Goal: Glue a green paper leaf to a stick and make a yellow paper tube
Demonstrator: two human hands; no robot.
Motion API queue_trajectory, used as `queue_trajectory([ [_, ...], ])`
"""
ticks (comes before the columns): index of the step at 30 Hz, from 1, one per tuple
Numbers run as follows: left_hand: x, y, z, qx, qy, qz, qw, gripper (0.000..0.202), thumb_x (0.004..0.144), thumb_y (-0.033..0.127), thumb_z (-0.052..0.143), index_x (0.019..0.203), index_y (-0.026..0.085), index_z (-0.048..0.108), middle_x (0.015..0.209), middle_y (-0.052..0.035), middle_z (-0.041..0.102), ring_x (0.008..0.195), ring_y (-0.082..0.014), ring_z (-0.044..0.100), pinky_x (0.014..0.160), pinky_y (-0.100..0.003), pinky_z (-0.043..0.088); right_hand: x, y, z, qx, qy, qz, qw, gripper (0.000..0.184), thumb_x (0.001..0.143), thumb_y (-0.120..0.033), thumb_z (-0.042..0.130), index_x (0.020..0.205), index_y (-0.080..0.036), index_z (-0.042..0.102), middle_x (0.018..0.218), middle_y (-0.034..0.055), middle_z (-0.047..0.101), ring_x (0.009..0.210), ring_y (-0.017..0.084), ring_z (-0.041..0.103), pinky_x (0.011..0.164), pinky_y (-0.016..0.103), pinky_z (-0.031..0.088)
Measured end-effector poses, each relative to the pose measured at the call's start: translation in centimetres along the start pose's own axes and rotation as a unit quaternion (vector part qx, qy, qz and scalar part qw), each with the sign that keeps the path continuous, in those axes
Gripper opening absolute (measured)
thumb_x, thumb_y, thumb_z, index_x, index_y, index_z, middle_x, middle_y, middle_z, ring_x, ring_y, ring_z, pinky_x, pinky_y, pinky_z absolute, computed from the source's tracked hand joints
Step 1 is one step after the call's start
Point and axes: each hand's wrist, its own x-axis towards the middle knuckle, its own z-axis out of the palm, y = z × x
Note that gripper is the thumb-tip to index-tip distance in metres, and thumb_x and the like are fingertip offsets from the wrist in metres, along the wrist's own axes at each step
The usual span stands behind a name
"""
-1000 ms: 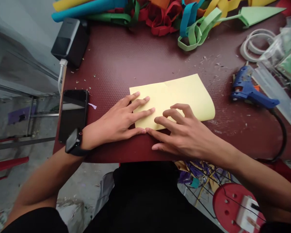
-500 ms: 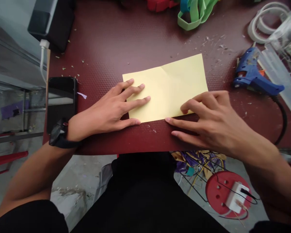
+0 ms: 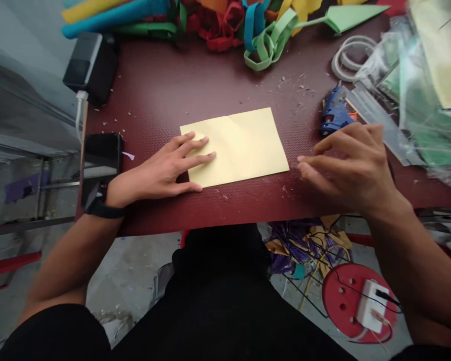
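Note:
A pale yellow folded sheet of paper (image 3: 244, 143) lies flat on the dark red table, with a crease across its middle. My left hand (image 3: 173, 168) rests with spread fingers on the paper's left end, its thumb along the near edge. Off to the right of the sheet, my right hand (image 3: 349, 168) is raised over the table, touching no paper. Its fingers are loosely bent, the thumb close to the index finger, and nothing shows between them. Just beyond that hand is a blue glue gun (image 3: 336, 110).
Coloured paper strips and rolls (image 3: 225, 25) line the far edge. A phone (image 3: 102, 155) and a black charger block (image 3: 92, 65) sit left. Tape rings (image 3: 351, 55) and plastic bags (image 3: 421, 100) lie right. Below, a red stool (image 3: 340, 301) holds a power strip.
My right hand has left the paper's near edge and moved right, toward the glue gun. My left hand stays on the sheet. The head view has tilted up, showing more of the table's far side.

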Motion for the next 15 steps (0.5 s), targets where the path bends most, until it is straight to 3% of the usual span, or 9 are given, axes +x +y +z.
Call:
queue_trajectory([
  [2,0.1,-0.1,0.0,-0.004,0.012,0.012,1.000,0.069,0.106,0.054,0.071,0.168,0.031,0.051,0.181,-0.0133,0.040,0.169,-0.0408,0.034,0.139,-0.067,0.027,1.7,-0.1,0.5,0.026,0.041,0.018,0.999,0.019,0.107,-0.038,0.069,0.103,-0.028,0.084,0.095,0.0080,0.074,0.097,0.029,0.067,0.095,0.053,0.052],
  [5,0.2,0.1,-0.4,-0.004,0.026,0.025,0.999,0.068,0.107,0.054,0.068,0.169,0.029,0.051,0.180,-0.0145,0.043,0.169,-0.0378,0.034,0.140,-0.064,0.027,5.3,-0.2,1.8,0.043,-0.036,0.030,0.998,0.043,0.111,-0.051,0.058,0.136,-0.021,0.077,0.129,0.0154,0.077,0.116,0.035,0.067,0.105,0.057,0.052],
  [8,0.1,0.4,-0.9,0.007,0.037,0.028,0.999,0.068,0.108,0.052,0.067,0.168,0.025,0.052,0.180,-0.0172,0.042,0.170,-0.0369,0.034,0.139,-0.065,0.027,8.7,0.2,4.0,0.015,-0.131,0.058,0.990,0.073,0.109,-0.065,0.053,0.162,-0.015,0.057,0.164,0.0224,0.059,0.144,0.048,0.053,0.118,0.070,0.041],
  [11,-0.1,0.3,-1.0,0.030,0.037,0.005,0.999,0.067,0.107,0.052,0.068,0.167,0.024,0.053,0.180,-0.0185,0.042,0.168,-0.0385,0.036,0.138,-0.066,0.029,10.4,0.9,6.1,0.009,-0.154,0.075,0.985,0.085,0.106,-0.075,0.049,0.162,-0.012,0.056,0.176,0.0251,0.044,0.156,0.055,0.039,0.125,0.080,0.026],
  [15,-0.8,0.1,-0.3,0.076,0.048,-0.038,0.995,0.070,0.105,0.057,0.069,0.164,0.020,0.057,0.175,-0.0250,0.045,0.161,-0.0451,0.041,0.132,-0.069,0.038,10.2,0.8,7.3,0.004,-0.159,0.083,0.984,0.075,0.108,-0.066,0.048,0.156,-0.010,0.063,0.180,0.0245,0.038,0.164,0.054,0.032,0.130,0.080,0.019],
])
